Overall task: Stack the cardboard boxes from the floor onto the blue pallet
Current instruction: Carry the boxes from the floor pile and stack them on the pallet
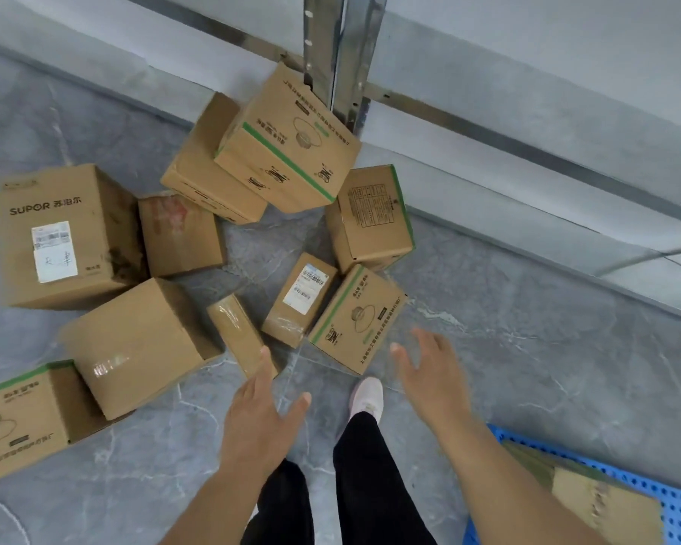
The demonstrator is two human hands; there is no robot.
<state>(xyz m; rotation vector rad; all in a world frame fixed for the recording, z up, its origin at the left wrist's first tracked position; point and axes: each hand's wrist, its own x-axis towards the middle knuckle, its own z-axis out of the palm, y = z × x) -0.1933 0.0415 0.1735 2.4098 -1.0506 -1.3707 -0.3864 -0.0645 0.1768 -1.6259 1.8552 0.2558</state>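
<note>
On the floor, one box (67, 234) reads "SUPOR" — white labels below.

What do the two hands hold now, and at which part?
Nothing. The left hand and the right hand are both open above the floor, touching no box.

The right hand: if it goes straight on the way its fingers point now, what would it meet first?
Most likely the green-striped box just ahead of the right hand, whose open fingers point toward that box's near right edge. Depth is unclear in this single view, so it might pass beside it onto the floor.
</note>
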